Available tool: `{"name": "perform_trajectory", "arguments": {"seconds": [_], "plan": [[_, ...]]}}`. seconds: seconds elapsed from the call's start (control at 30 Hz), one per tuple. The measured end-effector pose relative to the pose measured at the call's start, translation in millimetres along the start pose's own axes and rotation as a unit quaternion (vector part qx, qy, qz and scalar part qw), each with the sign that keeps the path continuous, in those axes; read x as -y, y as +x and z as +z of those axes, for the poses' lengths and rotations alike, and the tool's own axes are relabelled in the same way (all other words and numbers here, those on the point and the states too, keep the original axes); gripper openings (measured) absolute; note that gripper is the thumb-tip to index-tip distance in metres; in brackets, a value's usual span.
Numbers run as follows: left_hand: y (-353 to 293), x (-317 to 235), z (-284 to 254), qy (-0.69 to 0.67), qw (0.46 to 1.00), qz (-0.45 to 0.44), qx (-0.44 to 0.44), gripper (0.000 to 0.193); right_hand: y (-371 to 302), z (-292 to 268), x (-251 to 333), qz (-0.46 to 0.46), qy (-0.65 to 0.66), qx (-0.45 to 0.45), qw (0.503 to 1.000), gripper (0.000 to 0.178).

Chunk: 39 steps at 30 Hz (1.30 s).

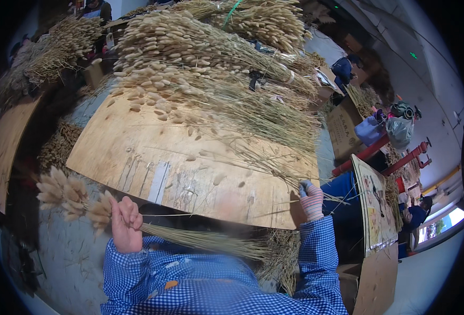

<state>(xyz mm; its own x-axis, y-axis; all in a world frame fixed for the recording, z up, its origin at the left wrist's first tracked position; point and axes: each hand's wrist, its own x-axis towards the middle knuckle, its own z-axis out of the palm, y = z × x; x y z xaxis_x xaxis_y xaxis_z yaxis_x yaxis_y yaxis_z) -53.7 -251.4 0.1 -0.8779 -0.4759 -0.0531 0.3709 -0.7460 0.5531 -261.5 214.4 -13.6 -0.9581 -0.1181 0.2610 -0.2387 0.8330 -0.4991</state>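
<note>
My bare left hand (126, 223) is closed around a bunch of dried bunny-tail grass (190, 239), off the table's near edge. Its fluffy pale heads (69, 194) stick out to the left, and the thin stems run right across my front. One stem lies apart from the bunch, over the table edge. My right hand (311, 201), in a striped glove with a grey fingertip, is at the table's right front corner. Its fingers are pinched together at loose grass stems (274, 170) whose ends pass by it.
Heaps of dried bunny-tail grass (169, 50) cover the far half of the wooden table (111, 142). Loose heads and a pale strip (159, 181) lie nearer. At the right are a cardboard box (344, 127), red pipes (408, 157) and a board (375, 205). Other people work farther back.
</note>
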Motion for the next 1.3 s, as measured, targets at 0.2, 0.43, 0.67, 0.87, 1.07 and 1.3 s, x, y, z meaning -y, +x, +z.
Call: {"name": "perform_trajectory", "arguments": {"seconds": [0.2, 0.43, 0.67, 0.87, 1.07, 1.3], "plan": [[4, 5, 11, 0.001, 0.994, 0.025, -0.102, 0.050, 30, -23, 25, -0.008, 0.025, 0.128, 0.991, 0.027], [7, -3, -12, -0.029, 0.999, -0.012, -0.040, 0.051, 128, 47, 119, -0.151, 0.025, 0.098, 0.983, 0.020], [11, 0, -13, -0.011, 0.999, -0.013, -0.041, 0.046, 155, 102, 174, -0.243, -0.204, 0.087, 0.944, 0.021], [16, 4, -16, -0.018, 0.998, -0.037, -0.045, 0.047, 167, 117, 159, -0.223, -0.220, 0.048, 0.948, 0.021], [18, 11, -11, -0.022, 0.998, -0.060, -0.017, 0.049, 156, 105, 167, -0.096, 0.351, 0.091, 0.927, 0.010], [27, 34, 14, 0.039, 0.996, -0.078, 0.026, 0.031, 84, 91, 240, -0.200, 0.335, 0.158, 0.907, 0.016]]}}
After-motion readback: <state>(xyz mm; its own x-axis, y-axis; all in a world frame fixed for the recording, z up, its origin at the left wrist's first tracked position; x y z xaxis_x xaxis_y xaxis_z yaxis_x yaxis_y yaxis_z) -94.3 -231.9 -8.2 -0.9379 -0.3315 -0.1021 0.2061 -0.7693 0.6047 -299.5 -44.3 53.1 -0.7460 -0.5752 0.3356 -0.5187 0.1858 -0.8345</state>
